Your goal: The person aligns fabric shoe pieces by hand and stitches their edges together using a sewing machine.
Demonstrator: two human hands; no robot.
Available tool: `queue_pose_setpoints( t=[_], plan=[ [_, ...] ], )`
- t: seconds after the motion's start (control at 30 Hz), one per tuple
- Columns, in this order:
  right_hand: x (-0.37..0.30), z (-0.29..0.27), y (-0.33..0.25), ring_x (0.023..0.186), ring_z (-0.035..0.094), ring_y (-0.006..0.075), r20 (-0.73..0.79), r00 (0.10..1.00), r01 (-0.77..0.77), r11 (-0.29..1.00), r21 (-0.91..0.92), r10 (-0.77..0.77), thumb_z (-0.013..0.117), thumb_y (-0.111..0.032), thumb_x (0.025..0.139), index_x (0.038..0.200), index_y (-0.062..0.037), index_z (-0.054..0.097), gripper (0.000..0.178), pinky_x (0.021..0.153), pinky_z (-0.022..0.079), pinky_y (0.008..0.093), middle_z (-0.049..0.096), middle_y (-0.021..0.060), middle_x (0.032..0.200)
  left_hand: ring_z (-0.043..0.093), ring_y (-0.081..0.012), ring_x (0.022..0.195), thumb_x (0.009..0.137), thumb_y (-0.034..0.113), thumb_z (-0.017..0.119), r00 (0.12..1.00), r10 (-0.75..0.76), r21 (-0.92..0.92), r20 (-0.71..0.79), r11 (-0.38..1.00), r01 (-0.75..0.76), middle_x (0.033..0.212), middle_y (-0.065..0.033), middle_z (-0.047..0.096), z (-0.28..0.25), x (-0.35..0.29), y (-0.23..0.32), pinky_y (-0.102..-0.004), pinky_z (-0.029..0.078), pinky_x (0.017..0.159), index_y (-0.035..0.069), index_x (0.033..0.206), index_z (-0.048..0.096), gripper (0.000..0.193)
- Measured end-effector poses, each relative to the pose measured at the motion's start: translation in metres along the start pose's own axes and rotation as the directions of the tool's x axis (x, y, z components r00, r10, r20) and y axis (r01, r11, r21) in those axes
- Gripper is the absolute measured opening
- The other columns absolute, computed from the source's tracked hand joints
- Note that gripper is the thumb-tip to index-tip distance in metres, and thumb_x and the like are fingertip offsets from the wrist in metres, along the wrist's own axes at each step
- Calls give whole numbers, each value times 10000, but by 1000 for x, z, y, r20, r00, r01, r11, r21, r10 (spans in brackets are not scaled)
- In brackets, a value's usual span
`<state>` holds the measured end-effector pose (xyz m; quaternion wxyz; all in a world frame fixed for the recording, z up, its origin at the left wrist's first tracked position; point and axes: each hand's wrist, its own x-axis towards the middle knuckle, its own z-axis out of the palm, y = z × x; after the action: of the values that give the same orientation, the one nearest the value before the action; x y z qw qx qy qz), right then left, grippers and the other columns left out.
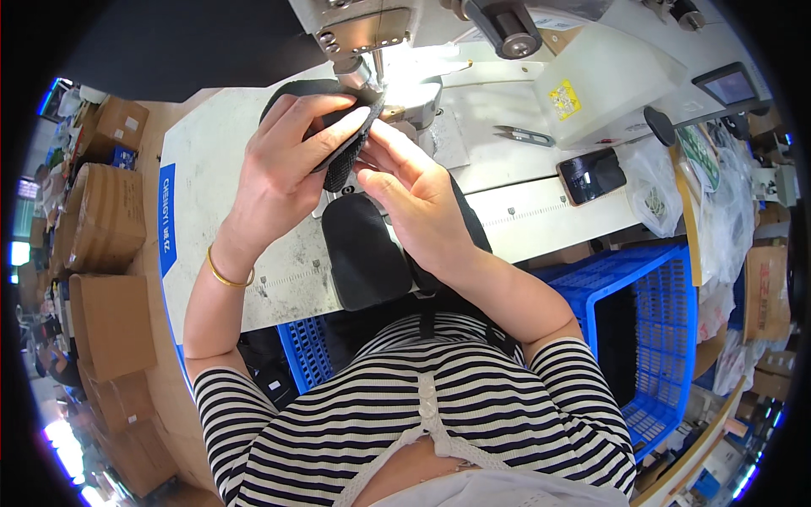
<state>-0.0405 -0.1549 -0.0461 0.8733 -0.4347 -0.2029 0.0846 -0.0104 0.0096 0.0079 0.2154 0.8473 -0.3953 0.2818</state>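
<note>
A wide white work surface fills the middle of the view, with an industrial sewing machine rising at twelve o'clock and a blue plastic crate at four o'clock. Stacked cardboard boxes line the nine o'clock side. A black padded piece lies flat on the surface at the centre, just below the hands. At two o'clock rest a dark smartphone and small thread snips. Both hands meet just under the machine's needle area at twelve o'clock. The left hand, with a thin gold bangle at the wrist, has its grip clamped on a black mesh fabric piece, fingers over the top and thumb beneath. The right hand pinches the same piece at its lower right edge, fingertips closed on it. The fabric piece looks light, soft and floppy, bending where it is held, so it is likely best taken by its edges with both hands to keep it flat.
</note>
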Motion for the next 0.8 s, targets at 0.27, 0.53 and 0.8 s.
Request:
queue_pose_setpoints(
  t=[0.27, 0.53, 0.8],
  plan=[
    [-5, 2, -5, 1299, 465, 176, 1, 1000, -4, 1000, -14, 4, 490, 37, 947, 1452, 68, 343, 526, 1089, 377, 296, 481, 132, 1401, 597, -280, 862, 669, -57, 644, 998, 15, 130, -57, 992, -7, 1046, -111, 641, 8, -3, 16, -367, 526, 755, -11, 1078, 686, 414],
    [-19, -10, -12, 747, 687, 114, -147, 977, -188, 949, -253, 154, 556, -69, 962, 977, 46, 663, 158, 690, 563, 249, 724, 85, 870, 634, -263, 817, 612, -80, 667, 970, 25, 37, -243, 999, -16, 970, -112, 653, 14, -27, 30, -346, 542, 692, -20, 1007, 709, 402],
    [-26, -9, -19, 711, 687, 115, -117, 993, -57, 904, -424, 8, 559, -94, 962, 937, 59, 667, 190, 670, 557, 241, 721, 99, 806, 662, -254, 787, 568, -65, 722, 952, 244, 198, -186, 958, -207, 914, -117, 668, 19, -31, 41, -311, 576, 645, -65, 938, 723, 369]
  ],
)
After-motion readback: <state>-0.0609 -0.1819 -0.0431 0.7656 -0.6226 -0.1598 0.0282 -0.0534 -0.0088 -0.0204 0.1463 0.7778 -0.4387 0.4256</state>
